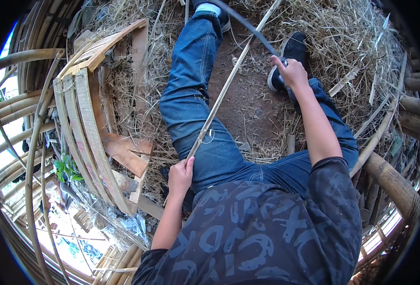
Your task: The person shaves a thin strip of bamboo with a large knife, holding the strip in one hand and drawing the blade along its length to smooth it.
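Observation:
My left hand is closed round the near end of a long, thin bamboo strip, beside my left thigh. The strip slants up and away across that leg, past the top edge of the picture. A small curl of shaving clings to it. In my right hand is the handle of a long-bladed knife, mostly hidden by my fingers. Its narrow grey blade reaches up and left, crossing the strip near the top. Whether the blade touches the strip, I cannot tell.
Left of my legs stands a slatted wooden crate. Dry shavings cover much of the ground around a patch of bare soil between my legs. Bamboo poles rise at the right, with a bamboo frame at the left.

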### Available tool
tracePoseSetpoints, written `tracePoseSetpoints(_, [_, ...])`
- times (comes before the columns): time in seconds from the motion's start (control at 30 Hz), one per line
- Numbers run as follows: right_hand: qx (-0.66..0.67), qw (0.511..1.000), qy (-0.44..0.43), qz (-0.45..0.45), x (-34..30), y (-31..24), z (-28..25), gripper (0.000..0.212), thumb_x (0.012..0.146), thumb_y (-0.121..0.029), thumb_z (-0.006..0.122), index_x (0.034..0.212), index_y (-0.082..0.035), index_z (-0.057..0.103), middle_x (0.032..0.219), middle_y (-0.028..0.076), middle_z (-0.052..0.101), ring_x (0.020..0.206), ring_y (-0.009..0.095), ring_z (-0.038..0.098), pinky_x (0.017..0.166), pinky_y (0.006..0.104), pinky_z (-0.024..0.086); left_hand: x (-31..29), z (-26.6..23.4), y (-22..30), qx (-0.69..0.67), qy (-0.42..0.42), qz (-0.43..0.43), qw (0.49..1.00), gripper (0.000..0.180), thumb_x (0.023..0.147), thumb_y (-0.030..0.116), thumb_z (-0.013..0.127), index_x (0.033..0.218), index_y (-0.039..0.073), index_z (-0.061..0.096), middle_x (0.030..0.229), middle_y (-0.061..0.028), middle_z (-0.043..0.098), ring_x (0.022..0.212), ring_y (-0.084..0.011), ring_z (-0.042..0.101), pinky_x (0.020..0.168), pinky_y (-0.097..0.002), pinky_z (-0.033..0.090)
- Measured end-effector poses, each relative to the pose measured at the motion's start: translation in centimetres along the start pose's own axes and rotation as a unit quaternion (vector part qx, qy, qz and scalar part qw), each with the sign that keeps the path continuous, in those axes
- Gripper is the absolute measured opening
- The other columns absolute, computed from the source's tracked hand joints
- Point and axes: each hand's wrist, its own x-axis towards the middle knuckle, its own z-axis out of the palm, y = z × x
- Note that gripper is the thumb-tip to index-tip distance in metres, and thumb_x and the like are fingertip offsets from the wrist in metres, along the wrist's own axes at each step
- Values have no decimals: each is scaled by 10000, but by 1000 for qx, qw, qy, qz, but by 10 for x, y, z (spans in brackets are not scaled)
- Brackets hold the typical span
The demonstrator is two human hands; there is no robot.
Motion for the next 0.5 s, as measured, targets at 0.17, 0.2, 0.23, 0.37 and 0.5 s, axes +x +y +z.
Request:
tracePoseSetpoints(0.17, [77, 995, -43, -54, -20, -26, -1, 812, 793, -776, 493, 737, 10, 690, 730, 236, 672, 761, 405, 679, 709, 470, 536, 0, 2, -1, -18, 0, 10, 1000, 419, 958, 340, 550, 770, -22, 646, 618, -245, 566, 616, -430, 596, 550, -451, 451])
tracePoseSetpoints(0.2, [87, 990, -79, -75, -33, -37, 2, 811, 786, -782, 498, 726, 3, 691, 708, 225, 670, 737, 397, 680, 699, 460, 539, 2, 2, -2, -17, 0, 9, 1000, 419, 958, 340, 550, 770, -22, 646, 618, -245, 566, 616, -430, 596, 550, -451, 451])
tracePoseSetpoints(0.23, [86, 986, -103, -102, -48, -48, 6, 785, 792, -769, 505, 749, -10, 701, 685, 223, 660, 721, 382, 678, 680, 456, 535, 3, 2, -4, -27, -12, 18, 999, 421, 959, 335, 551, 767, -28, 641, 604, -240, 560, 597, -422, 593, 543, -442, 449])
tracePoseSetpoints(0.37, [-6, 965, -119, -233, -93, -83, 37, 772, 790, -789, 468, 763, -56, 710, 655, 187, 653, 662, 358, 675, 613, 449, 543, 4, 0, 0, -39, -29, 15, 999, 423, 962, 321, 554, 757, -42, 626, 576, -229, 546, 550, -401, 582, 524, -423, 440])
tracePoseSetpoints(0.5, [-55, 960, -139, -238, -84, -85, 44, 795, 782, -821, 427, 682, -69, 667, 663, 179, 656, 648, 351, 671, 582, 449, 535, -1, -2, 6, -48, -22, -1, 999, 411, 961, 310, 555, 765, -43, 628, 588, -239, 551, 565, -412, 585, 524, -430, 437])
